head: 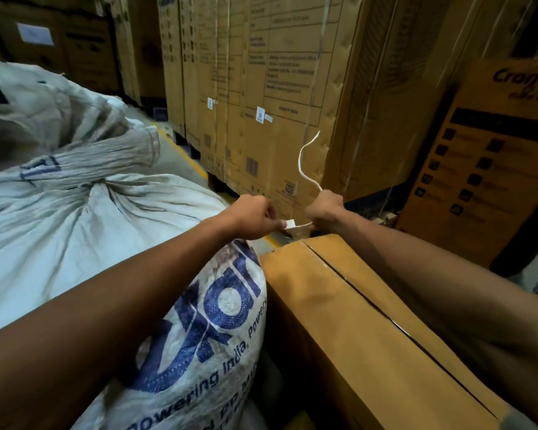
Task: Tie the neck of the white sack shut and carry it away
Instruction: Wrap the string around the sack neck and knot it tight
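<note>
Both hands, left hand and right hand, are fisted tight on a thin white cord just beyond the bulging white sack, which looks soft, heavy and best gripped at its bunched neck.

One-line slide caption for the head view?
Both hands, left and right, pull a thin white cord taut beside a printed white woven sack.

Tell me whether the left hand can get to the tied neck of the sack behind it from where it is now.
Probably yes. The left hand is closed on the string, as is the right hand. The tied neck lies uncovered to its left, nothing between, but it must drop the string first.
</note>
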The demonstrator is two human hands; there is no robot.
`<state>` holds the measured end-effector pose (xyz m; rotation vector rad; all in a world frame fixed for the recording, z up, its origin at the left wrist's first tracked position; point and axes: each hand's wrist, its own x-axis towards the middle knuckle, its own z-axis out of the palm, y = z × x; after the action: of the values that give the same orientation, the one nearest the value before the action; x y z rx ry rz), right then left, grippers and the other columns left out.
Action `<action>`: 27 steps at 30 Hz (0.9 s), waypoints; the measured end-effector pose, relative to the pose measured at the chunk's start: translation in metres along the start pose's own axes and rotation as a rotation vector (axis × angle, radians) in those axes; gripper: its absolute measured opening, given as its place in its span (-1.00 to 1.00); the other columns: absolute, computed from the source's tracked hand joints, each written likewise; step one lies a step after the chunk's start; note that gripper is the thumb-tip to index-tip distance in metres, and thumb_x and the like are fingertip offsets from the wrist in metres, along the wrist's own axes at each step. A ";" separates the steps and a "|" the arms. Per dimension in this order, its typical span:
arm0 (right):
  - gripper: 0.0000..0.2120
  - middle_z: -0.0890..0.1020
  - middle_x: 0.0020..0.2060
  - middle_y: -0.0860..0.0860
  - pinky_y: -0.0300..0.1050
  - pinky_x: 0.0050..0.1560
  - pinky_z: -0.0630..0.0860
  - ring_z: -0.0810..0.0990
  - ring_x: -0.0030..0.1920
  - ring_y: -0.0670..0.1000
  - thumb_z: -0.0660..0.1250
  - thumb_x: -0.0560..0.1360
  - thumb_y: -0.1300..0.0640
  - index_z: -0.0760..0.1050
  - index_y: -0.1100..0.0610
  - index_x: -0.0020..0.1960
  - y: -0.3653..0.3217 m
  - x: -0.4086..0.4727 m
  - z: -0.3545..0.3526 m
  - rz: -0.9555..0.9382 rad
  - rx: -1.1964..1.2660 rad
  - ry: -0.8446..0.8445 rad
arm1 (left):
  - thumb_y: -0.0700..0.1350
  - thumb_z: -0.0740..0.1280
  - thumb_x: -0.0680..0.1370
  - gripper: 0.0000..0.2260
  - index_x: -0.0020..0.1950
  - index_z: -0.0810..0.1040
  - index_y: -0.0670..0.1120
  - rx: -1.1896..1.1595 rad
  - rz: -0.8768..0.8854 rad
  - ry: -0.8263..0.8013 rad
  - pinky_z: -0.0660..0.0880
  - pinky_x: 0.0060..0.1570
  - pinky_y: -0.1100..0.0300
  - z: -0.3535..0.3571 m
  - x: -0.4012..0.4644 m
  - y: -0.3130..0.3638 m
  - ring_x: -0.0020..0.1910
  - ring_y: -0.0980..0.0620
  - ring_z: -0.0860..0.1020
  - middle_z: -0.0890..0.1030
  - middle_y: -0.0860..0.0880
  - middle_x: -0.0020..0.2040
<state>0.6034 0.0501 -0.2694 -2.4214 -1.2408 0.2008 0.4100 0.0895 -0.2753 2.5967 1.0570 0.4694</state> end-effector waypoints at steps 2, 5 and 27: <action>-0.82 0.65 0.02 0.15 -0.31 -0.65 0.38 0.61 -0.36 -0.02 0.39 0.62 0.23 0.58 0.26 0.19 -0.018 0.003 -0.002 0.009 0.160 0.009 | 0.25 0.45 0.60 -0.71 -0.01 0.55 0.04 -0.022 -0.014 0.065 0.47 -0.19 0.13 -0.012 -0.005 -0.001 -0.12 0.03 0.55 0.58 0.10 -0.15; -0.80 0.73 -0.02 0.16 -0.30 -0.60 0.48 0.69 -0.42 -0.04 0.43 0.59 0.23 0.60 0.31 0.17 -0.045 0.008 -0.003 0.017 0.342 0.010 | 0.25 0.50 0.55 -0.67 0.06 0.63 0.01 0.031 -0.084 0.172 0.66 0.00 -0.02 -0.030 -0.008 -0.012 -0.05 -0.06 0.64 0.70 -0.02 -0.04; -0.60 0.37 0.32 0.08 0.03 0.35 0.47 0.49 0.28 0.12 0.25 0.67 -0.24 0.68 0.03 0.18 -0.186 -0.033 0.005 -0.684 0.498 0.217 | -0.06 0.48 0.61 -0.94 0.05 0.74 0.02 -0.195 -0.207 0.629 0.63 -0.03 0.05 -0.140 -0.070 -0.107 -0.11 -0.03 0.70 0.73 0.01 -0.15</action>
<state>0.4445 0.1218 -0.1974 -1.4668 -1.6010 0.0332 0.2401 0.1339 -0.2038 2.1737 1.3603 1.3136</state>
